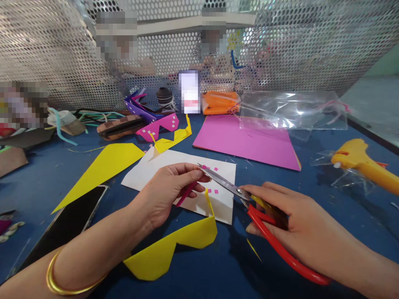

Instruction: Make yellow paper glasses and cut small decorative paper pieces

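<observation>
The left hand [170, 189] is pinching a thin pink paper strip [186, 194] between thumb and fingertips, the strip's free end slanting down toward seven o'clock. The right hand [286, 220] is gripping the red-handled scissors [237, 192], fingers closed around the loops, and the blades, only narrowly parted, are pointing toward ten o'clock and meeting the strip at the left fingertips.

Under both hands a white sheet [174, 172] is lying on the blue table [311, 187], with tiny pink squares [213, 191] scattered on it just by the blade tips. A yellow paper mask [174, 245] is resting at six o'clock of the strip, touching the sheet's near edge.

To snip well, the person is probably best off keeping the strip taut and square to the blades, cutting near the tips over the sheet so that pieces land there, and holding the fingertips clear.

Farther out, a magenta sheet [246, 141] is lying at one o'clock, a yellow glue gun [364, 164] at three, a phone [71, 220] at eight.
</observation>
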Available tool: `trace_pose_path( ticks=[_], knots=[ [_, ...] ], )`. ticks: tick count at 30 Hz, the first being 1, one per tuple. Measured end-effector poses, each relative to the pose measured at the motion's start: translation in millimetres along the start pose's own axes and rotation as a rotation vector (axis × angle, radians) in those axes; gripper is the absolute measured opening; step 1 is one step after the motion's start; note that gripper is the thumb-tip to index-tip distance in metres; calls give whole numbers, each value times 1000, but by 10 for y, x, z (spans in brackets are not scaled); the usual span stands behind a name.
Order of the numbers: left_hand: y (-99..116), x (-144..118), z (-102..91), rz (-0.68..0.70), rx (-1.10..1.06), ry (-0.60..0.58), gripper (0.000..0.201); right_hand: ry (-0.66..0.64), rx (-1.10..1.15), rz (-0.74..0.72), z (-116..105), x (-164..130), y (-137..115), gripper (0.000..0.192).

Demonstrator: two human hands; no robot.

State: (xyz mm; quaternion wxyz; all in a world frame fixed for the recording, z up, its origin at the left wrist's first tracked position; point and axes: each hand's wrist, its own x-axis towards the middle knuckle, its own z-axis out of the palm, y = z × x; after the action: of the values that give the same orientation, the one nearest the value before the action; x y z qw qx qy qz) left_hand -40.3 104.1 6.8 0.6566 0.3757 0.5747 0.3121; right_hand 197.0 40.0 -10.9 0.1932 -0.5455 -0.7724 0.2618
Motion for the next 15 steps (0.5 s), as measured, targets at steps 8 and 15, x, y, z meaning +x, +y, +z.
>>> trace_pose_path(
  ticks=[8, 15],
  knots=[
    [-20, 8, -8, 7, -16, -29, 13, -14, -34, 4, -13, -22, -32, 47],
    [-31, 11, -8, 5, -5, -49, 14, -21, -35, -1, -27, -21, -16, 38]
  ],
)
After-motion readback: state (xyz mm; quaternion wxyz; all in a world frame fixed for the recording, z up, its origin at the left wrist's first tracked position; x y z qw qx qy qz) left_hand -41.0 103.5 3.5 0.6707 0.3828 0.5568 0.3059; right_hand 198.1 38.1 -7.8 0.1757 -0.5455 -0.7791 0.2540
